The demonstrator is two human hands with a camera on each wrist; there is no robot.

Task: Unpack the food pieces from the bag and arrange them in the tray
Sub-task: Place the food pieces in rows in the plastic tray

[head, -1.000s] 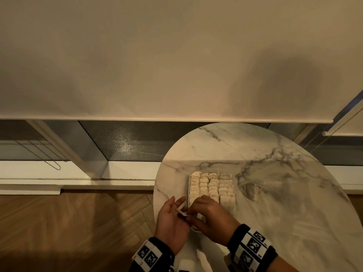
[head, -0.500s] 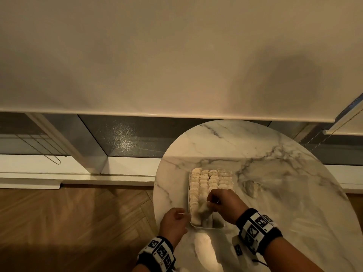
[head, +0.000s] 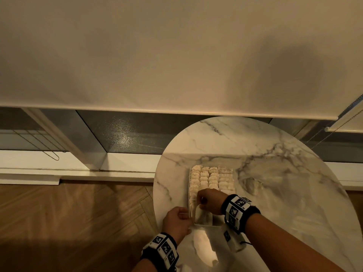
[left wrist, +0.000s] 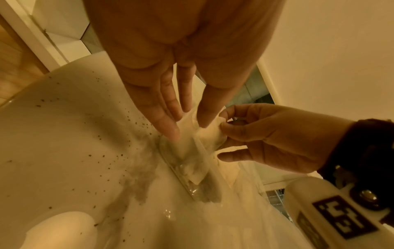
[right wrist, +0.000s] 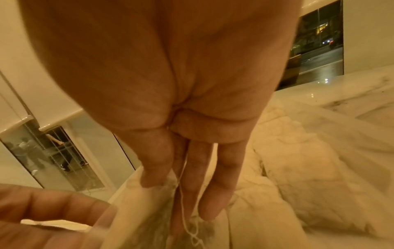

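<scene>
A clear tray [head: 189,185] holding rows of pale food pieces [head: 212,177] sits on the round marble table. At the tray's near end a thin clear bag [head: 198,213] is stretched between both hands, with something pale inside it. My left hand [head: 177,218] is at the tray's near left corner; its thumb and fingers [left wrist: 170,128] pinch the bag's film [left wrist: 187,160]. My right hand [head: 211,200] hovers over the tray's near rows and pinches the bag's other edge [right wrist: 136,215]. A loose white thread hangs from the bag there. Food pieces [right wrist: 298,160] lie just beyond my right hand.
The marble table [head: 275,193] ends close to my left hand, with wooden floor [head: 78,222] below. A lowered roller blind [head: 176,55] and a dark window strip lie beyond the table. A small white device [head: 233,242] hangs by my right wrist.
The hands were together at the tray's near left corner. My right hand has moved up and right over the tray, my left has drawn back, and the bag now stretches between them.
</scene>
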